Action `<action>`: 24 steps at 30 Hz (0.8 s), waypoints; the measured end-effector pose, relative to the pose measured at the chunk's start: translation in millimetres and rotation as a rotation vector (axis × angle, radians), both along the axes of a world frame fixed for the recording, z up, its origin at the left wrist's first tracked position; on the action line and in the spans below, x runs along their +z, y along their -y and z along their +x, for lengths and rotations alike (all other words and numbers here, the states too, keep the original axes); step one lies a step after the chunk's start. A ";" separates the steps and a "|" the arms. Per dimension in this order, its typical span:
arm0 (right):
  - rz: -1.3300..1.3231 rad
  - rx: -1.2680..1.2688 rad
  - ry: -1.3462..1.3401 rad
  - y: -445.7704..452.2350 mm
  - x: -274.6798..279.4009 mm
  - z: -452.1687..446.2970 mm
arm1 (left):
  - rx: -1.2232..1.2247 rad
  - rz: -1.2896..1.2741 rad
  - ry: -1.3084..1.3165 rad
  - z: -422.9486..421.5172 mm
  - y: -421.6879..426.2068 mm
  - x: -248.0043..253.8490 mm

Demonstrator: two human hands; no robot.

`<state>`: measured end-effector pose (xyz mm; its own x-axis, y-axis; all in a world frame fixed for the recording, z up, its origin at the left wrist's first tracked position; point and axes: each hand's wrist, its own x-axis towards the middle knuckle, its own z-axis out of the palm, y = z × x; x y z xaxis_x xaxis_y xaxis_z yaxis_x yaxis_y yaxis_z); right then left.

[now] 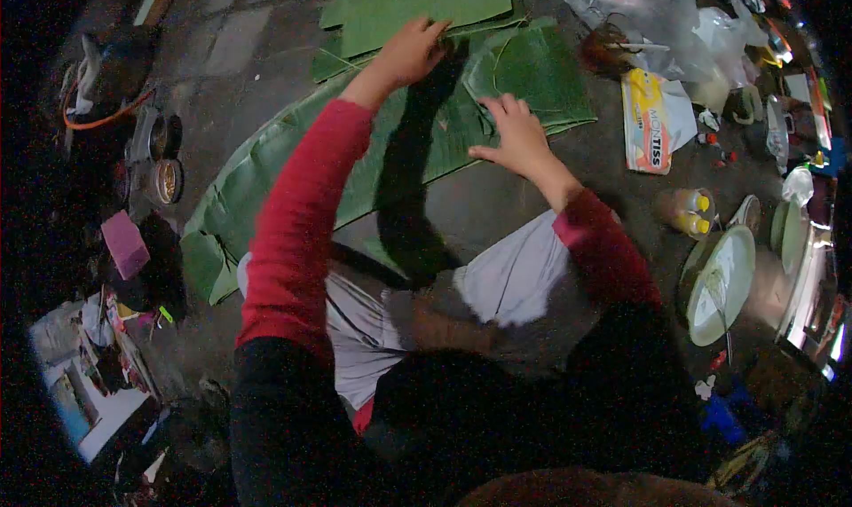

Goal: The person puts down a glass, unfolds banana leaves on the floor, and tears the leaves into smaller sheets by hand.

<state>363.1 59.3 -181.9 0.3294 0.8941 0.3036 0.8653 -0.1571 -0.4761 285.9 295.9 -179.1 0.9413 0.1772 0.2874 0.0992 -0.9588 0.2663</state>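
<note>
A long green banana leaf [293,170] lies across the dark floor in front of my legs. More leaf pieces [426,6] are stacked at the far side, and a folded leaf [555,77] lies to the right. My left hand [413,53] is at the near edge of the far stack, its fingers bent together by a thin strip; what they hold is too small to make out. Over the near edge of the folded leaf, my right hand [516,139] has its fingers spread and holds nothing.
On the right are plastic bags [657,19], a tissue pack [646,121], yellow-capped bottles [692,212] and a bowl with a whisk [721,285]. A pink box [125,244], a small round container [167,181] and papers [98,365] sit at the left.
</note>
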 end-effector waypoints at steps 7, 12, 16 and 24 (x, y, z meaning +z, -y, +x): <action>-0.199 -0.115 -0.082 -3.8 -11.7 29.1 | -0.032 0.033 -0.681 -159.8 51.3 54.1; -0.122 -0.077 -0.062 -4.6 9.3 7.6 | -0.067 0.132 -0.732 -217.4 77.4 11.5; -0.213 0.435 0.169 0.9 11.9 -44.2 | -0.060 0.175 -0.680 -214.2 79.4 5.5; -0.128 0.354 0.254 -13.2 3.5 -66.0 | 0.199 0.173 -0.445 -242.6 63.9 69.8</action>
<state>297.2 72.5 -178.4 -0.0741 0.9738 0.2149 0.9633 0.1257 -0.2373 43.4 231.9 -109.3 0.9320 0.3507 -0.0920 0.3518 -0.9361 -0.0041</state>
